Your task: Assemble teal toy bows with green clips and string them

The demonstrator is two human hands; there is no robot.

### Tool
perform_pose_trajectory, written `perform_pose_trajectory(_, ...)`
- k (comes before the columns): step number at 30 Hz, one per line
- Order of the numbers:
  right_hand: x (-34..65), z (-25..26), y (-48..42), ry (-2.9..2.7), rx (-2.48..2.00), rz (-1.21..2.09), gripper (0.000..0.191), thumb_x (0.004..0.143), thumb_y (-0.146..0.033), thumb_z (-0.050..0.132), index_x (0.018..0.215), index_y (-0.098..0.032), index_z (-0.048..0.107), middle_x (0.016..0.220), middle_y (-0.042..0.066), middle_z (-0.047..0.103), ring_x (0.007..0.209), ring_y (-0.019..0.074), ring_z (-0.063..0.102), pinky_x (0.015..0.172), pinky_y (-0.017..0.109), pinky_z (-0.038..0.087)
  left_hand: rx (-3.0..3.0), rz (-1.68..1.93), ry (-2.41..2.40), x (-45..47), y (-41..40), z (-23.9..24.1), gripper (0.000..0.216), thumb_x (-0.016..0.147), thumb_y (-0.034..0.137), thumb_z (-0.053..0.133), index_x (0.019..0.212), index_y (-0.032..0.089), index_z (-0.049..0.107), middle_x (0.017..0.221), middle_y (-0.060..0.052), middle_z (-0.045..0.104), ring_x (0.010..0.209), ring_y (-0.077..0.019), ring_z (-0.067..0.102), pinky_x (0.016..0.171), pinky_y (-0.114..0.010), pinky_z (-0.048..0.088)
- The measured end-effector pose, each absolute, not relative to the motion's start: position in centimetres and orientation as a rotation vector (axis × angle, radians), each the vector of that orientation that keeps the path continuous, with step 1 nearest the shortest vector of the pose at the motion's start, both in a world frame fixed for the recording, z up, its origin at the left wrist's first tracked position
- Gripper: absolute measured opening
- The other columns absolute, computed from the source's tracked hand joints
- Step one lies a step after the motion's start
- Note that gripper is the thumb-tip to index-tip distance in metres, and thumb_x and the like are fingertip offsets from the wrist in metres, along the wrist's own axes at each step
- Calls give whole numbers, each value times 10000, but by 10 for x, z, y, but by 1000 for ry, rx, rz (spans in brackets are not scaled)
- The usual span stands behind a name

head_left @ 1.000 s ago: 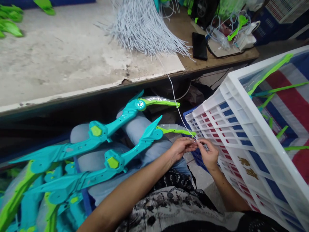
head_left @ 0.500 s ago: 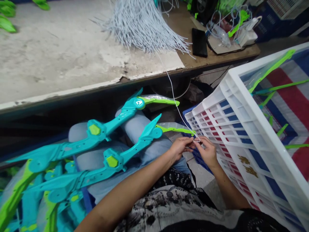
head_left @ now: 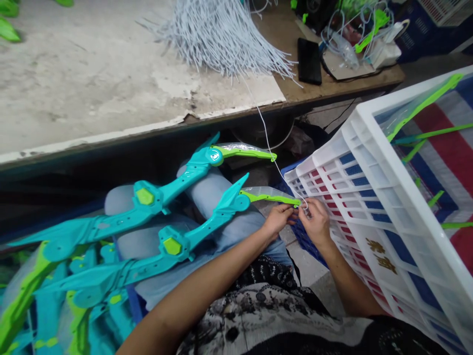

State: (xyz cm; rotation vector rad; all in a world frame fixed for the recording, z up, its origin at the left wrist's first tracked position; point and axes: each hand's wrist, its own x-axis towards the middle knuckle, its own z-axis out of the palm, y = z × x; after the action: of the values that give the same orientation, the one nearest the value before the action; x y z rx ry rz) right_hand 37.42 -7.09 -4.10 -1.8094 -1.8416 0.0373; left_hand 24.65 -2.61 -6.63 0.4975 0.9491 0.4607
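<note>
Right hand (head_left: 315,224): from my remote seat, thumb and forefinger appear pinched together on the white string (head_left: 266,133), right beside a small curl in it.
Left hand (head_left: 279,220): fingers gathered just below the green tip of the nearer bow (head_left: 172,246); whether they clamp it, I cannot tell.
Nearer bow: teal, slanting over the lap (head_left: 229,232) left of my fingers, its green tip right between them.
White string: climbs from my right fingers past the tip of the farther bow (head_left: 145,195) toward the string bundle (head_left: 225,39) on the tabletop (head_left: 111,98), beyond the fingers.
White crate (head_left: 369,182): just right of my right fingers.
</note>
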Motion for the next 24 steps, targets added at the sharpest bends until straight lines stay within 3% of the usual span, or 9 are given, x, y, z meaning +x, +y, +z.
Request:
perform_pose_trajectory(8,369,-43,-65,-1955,-1780,94,133,897,-183,498,861,-189,626,1017,111,629,980,230,602,859,382,520,555,482,949,247,-25,-74,152,817,149,595,823,132,746,696,-33,713,613,-113,613,597,-216,496)
perform_pose_trajectory(15,380,-47,-66,-1919,-1692,302,169,924,-225,504,1071,-208,586,1070,99,652,1043,214,624,877,366,542,614,447,970,247,-17,-68,152,819,75,552,763,111,688,634,-14,671,584,-92,603,607,-199,499)
perform_pose_trajectory(18,384,-48,-65,-1962,-1682,363,204,918,-246,521,1108,-208,585,1054,99,667,1021,219,640,864,362,552,668,392,1002,249,-15,-61,182,826,56,505,703,122,622,565,7,619,509,-85,572,542,-192,483)
perform_pose_trajectory(24,384,-43,-69,-1997,-1725,296,490,897,-238,535,1376,-201,436,1089,96,684,945,215,675,867,361,558,947,278,1090,174,-26,-23,206,821,176,508,620,198,468,429,60,507,335,-74,424,387,-178,337)
